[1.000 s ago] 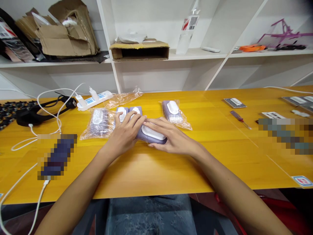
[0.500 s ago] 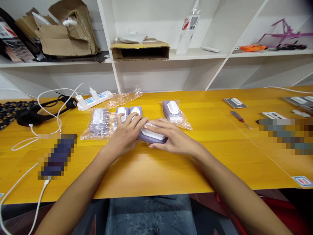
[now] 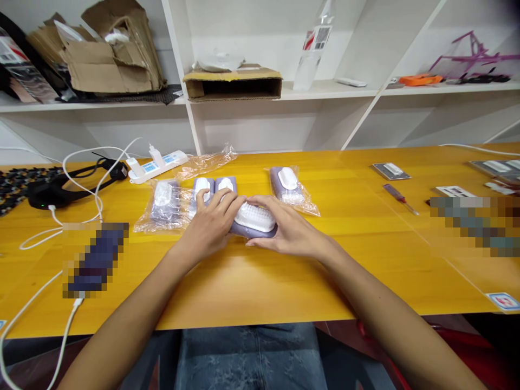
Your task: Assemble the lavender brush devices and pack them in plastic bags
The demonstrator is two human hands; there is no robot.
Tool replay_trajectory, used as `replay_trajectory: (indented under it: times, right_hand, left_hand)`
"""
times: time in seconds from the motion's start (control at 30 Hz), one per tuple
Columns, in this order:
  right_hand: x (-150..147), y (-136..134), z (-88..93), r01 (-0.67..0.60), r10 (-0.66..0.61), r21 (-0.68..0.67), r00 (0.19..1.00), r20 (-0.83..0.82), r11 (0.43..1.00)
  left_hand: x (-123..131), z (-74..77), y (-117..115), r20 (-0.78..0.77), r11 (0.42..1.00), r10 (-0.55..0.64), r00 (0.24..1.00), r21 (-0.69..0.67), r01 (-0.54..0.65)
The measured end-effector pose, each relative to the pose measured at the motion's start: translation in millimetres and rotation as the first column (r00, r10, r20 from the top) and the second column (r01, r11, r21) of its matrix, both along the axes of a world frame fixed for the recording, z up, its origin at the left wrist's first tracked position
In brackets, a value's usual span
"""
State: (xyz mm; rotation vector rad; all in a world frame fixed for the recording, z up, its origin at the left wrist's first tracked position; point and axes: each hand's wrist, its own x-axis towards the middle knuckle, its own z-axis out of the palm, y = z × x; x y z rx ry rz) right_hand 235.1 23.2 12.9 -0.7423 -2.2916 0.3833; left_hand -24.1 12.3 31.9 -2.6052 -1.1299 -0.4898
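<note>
Both hands hold a purple-grey rounded block [image 3: 255, 233] with a white, ridged oval piece [image 3: 257, 218] on its upper face. My left hand [image 3: 211, 219] has its fingers closed over the left end, while my right hand [image 3: 290, 225] grips the right end, thumb in front and fingers behind. Just behind my left hand lie two similar blocks, one left [image 3: 202, 187] and one right [image 3: 226, 184], each with a white oval. Another block in clear plastic wrap [image 3: 166, 201] is to their left. A further wrapped block [image 3: 287, 183] rests behind my right hand.
A white power strip [image 3: 159, 167] with plugs and crumpled clear plastic [image 3: 211, 161] lie at the back. Left are a black headset [image 3: 52, 192], white cables and a blurred dark device [image 3: 95, 260]. A screwdriver [image 3: 400, 198] lies right. White shelves [image 3: 252, 130] rise behind the table.
The held block has tipped slightly, showing more of its white ridged piece. My right fingers have drawn back to its rear edge; my left hand is almost unmoved.
</note>
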Motion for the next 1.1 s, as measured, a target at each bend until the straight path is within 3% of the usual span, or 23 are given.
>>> replay_trajectory:
  times: [0.47, 0.77, 0.83, 0.9, 1.0, 1.03, 1.1]
  right_hand:
    - [-3.1, 2.2, -5.4, 0.002, 0.001, 0.069, 0.999, -0.046, 0.998]
    - [1.9, -0.8, 8.9, -0.011, 0.012, 0.007, 0.991, -0.136, 1.000]
    - [4.0, -0.3, 12.5, 0.044, -0.047, -0.020, 0.979, -0.197, 0.999]
    - [6.4, 1.6, 15.3, 0.170, -0.182, -0.069, 0.948, -0.262, 0.983]
    - [10.3, 7.3, 17.1, 0.341, -0.405, -0.253, 0.873, -0.273, 0.905]
    - [11.5, 9.7, 17.0, 0.344, -0.441, -0.349, 0.861, -0.253, 0.872]
    - [12.8, 14.3, 16.2, 0.234, -0.431, -0.580, 0.873, -0.228, 0.780]
  left_hand:
    - [-0.3, -3.5, 1.5, 0.006, 0.998, -0.027, 1.000, 0.063, 0.027]
    - [-2.4, -3.8, 3.2, 0.071, 0.997, -0.002, 0.998, 0.083, -0.004]
    - [-2.7, -3.9, 4.3, 0.079, 0.995, 0.016, 0.997, 0.094, -0.023]
    - [-3.4, -3.5, 5.7, 0.088, 0.994, 0.035, 0.996, 0.105, -0.044]
    - [-5.1, -3.1, 7.8, 0.117, 0.991, 0.065, 0.991, 0.112, -0.078]
    - [-5.7, -3.1, 8.3, 0.132, 0.989, 0.075, 0.988, 0.115, -0.091]
    - [-6.7, -3.4, 9.0, 0.163, 0.985, 0.096, 0.982, 0.129, -0.117]
